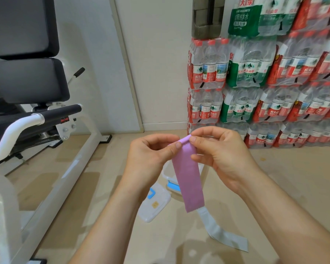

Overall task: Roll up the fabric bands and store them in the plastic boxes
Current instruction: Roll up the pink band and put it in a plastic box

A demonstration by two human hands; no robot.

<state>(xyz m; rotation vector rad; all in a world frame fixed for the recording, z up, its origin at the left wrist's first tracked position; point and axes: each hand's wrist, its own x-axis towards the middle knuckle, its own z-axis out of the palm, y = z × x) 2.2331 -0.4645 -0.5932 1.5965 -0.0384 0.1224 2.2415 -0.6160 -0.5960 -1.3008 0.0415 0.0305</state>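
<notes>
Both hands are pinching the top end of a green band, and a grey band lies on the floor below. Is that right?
Not quite. It is a pink band, not a green one. The head view shows the left hand and right hand pinching its top end, and the grey band does lie on the floor below.

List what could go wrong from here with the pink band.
1. The roll is barely begun. The left hand and right hand pinch only the top fold of the pink band, so it may slip and unroll.
2. The long tail hangs free, so the roll may wind crooked and fit the box poorly.
</notes>
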